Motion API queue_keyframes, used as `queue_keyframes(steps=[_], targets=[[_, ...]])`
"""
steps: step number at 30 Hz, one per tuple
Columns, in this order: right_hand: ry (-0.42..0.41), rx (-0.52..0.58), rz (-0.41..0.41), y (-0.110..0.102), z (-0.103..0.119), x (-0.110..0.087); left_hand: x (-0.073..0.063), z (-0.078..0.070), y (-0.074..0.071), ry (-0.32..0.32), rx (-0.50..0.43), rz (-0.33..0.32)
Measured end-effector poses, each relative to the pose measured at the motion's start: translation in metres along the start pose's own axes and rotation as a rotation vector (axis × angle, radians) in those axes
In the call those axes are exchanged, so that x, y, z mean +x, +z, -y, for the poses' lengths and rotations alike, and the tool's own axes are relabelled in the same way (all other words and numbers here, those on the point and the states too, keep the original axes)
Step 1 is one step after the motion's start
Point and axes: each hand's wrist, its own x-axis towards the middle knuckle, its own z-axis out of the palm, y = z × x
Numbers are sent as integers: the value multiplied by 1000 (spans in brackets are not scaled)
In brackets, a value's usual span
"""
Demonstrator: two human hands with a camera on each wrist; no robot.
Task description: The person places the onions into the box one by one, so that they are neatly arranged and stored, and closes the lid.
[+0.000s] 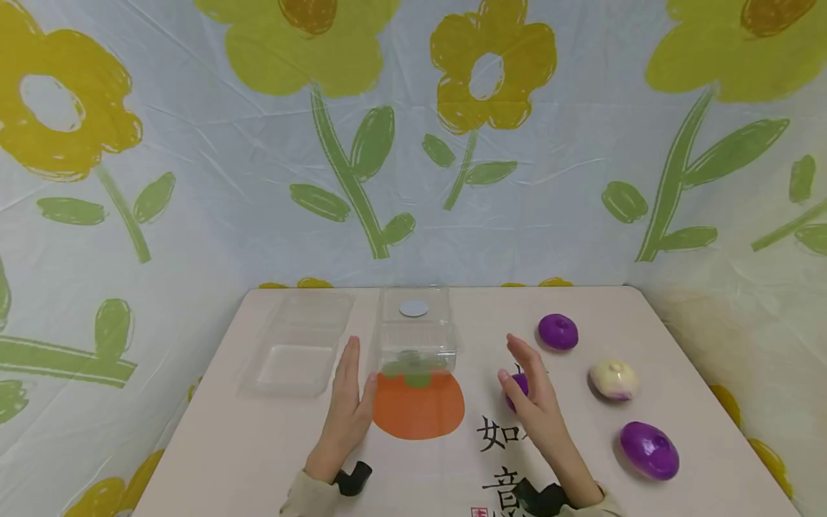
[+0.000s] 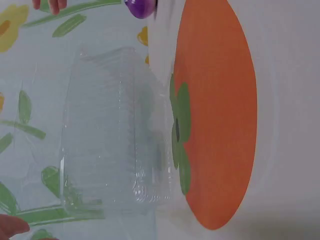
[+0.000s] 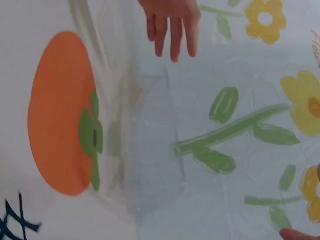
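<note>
Both hands hover over the table with nothing in them. My left hand, fingers straight, is between two clear plastic boxes, nearest the middle clear box. That box has a white round sticker and also shows in the left wrist view as a ribbed clear box. My right hand has its thumb and fingers spread apart, and it partly hides a purple onion behind it. In the right wrist view the left hand appears at the top with its fingers extended.
Another clear plastic box lies open at the left. Two more purple onions and a whitish bulb with a purple tinge sit at the right. The tabletop carries an orange persimmon print. A flowered cloth hangs behind.
</note>
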Motion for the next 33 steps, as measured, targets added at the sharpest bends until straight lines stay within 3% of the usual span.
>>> queue_keyframes(steps=[5, 14, 17, 23, 33], targets=[[92, 269, 31, 18, -17, 1, -1, -1, 10, -127, -182, -3], [237, 493, 69, 45, -56, 11, -4, 6, 26, -248, -332, -6], [260, 562, 89, 51, -66, 15, -4, 11, 31, -325, -394, 8], [228, 611, 120, 61, -79, 23, 3, 22, 40, -478, -487, -7], [266, 600, 180, 71, -78, 26, 6, 32, 50, -507, -555, -36]])
